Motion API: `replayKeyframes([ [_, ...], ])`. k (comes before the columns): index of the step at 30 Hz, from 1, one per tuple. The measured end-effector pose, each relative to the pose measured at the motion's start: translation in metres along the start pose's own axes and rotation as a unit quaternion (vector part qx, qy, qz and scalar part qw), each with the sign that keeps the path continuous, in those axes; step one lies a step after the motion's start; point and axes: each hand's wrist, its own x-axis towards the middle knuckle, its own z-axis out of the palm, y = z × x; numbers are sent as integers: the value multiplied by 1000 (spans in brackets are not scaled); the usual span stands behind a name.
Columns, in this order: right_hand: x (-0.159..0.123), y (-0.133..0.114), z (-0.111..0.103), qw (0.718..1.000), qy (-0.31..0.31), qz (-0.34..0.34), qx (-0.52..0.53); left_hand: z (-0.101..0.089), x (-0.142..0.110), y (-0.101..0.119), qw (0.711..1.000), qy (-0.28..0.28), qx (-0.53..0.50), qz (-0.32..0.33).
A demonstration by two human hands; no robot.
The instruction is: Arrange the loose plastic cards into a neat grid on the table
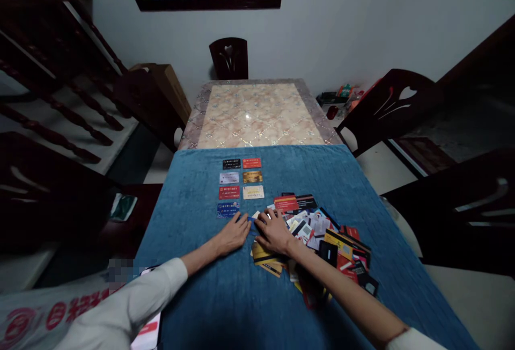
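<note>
Head view: the left hand [234, 233] and right hand [274, 232] meet at a blue card [251, 220], whether gripped I cannot tell, card pile [319, 229] just right.

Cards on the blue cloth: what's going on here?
A person is handling them with bare hands. Seven cards lie in two columns; the left hand is by the lowest, a blue card. The right hand is at the left side of a loose card pile. A blue item shows between the hands; the grip is unclear.
</note>
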Motion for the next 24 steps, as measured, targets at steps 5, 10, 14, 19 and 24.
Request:
replayKeyframes([
  [5, 1, -6, 1, 1000, -1, -2, -5, 2, 0, 2, 999, 11, 6, 30],
  [10, 0, -7, 0, 1000, -3, -7, 2, -6, -4, 8, 999, 22, 1, 33],
  [14, -1, -4, 1, 1000, -2, -23, 15, -14, -11, 8, 999, 34, -15, 33],
  [19, -3, -2, 6, 999, 4, -33, 18, -19, -16, 4, 998, 53, -40, -2],
  [24, -1, 1, 8, 999, 12, -23, 28, -27, -14, -2, 992, 28, -103, -70],
])
